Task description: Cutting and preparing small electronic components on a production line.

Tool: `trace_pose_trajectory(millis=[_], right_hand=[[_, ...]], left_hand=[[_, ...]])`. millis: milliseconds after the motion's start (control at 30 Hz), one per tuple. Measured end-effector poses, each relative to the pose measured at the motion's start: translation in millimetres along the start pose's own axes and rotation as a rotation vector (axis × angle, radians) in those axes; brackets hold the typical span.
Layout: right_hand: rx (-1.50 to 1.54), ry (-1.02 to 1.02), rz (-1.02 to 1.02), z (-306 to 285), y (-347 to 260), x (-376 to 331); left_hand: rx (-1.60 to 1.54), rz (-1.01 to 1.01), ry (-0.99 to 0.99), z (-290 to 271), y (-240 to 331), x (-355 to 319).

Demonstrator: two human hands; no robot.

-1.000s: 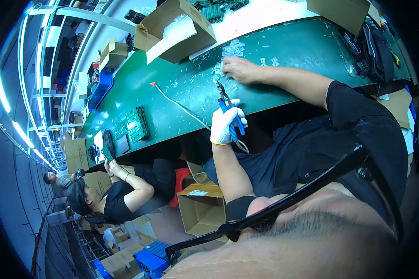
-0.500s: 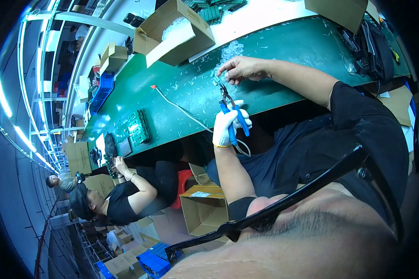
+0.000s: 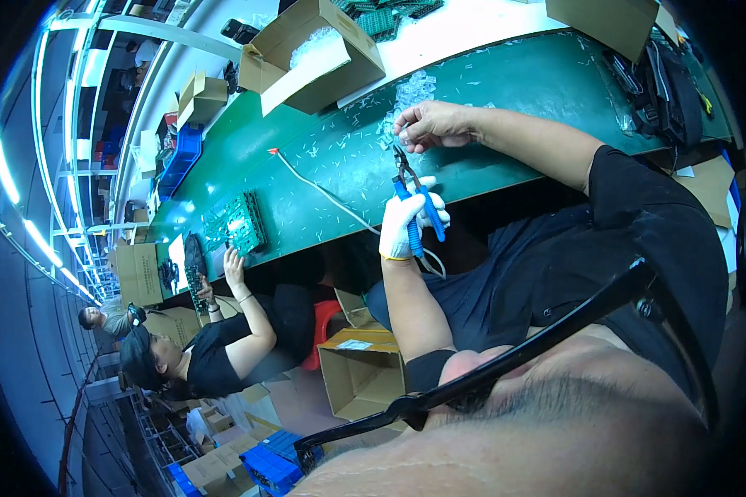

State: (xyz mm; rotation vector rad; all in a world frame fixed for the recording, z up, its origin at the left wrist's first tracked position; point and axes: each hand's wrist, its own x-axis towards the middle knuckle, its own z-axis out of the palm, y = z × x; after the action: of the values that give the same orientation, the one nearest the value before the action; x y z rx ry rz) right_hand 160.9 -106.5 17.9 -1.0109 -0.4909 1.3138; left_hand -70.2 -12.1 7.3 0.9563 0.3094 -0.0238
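Note:
My left hand [image 3: 397, 225], in a white glove, is closed round the blue handles of a pair of cutting pliers [image 3: 404, 173]. The jaws point away from me, just below the fingertips of my right hand [image 3: 436, 124]. That hand is bare, its thumb and fingers pinched together above the bench. A small clear plastic piece shows between the fingertips, partly hidden. Beyond them lies a pile of clear plastic pieces [image 3: 414, 88]. Thin pale offcuts [image 3: 340, 153] are strewn over the green bench top [image 3: 532, 79].
An open cardboard box [image 3: 340, 79] stands past the pile, with green boards [image 3: 377, 25] behind it. A pale cable [image 3: 323, 193] crosses the bench. To the left, a co-worker [image 3: 215, 352] sits by stacked circuit boards [image 3: 244, 224]. A black bag [image 3: 667, 91] lies at right.
My right hand has drawn slightly to the right, and the small piece is no longer out at the plier jaws. The co-worker has moved a hand toward the stacked boards.

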Motion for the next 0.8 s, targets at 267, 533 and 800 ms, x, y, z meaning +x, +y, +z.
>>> trace_pose_trajectory(millis=[267,533,800], right_hand=[[-0.01,0.086,-0.033,-3,5,7],[-0.155,0.131,-0.063,4,9,6],[-0.1,0.149,-0.07,6,9,3]], left_hand=[[-0.004,0.011,-0.011,5,0,0],[-0.01,0.008,-0.006,7,-2,3],[-0.031,0.031,-0.01,7,-2,2]])
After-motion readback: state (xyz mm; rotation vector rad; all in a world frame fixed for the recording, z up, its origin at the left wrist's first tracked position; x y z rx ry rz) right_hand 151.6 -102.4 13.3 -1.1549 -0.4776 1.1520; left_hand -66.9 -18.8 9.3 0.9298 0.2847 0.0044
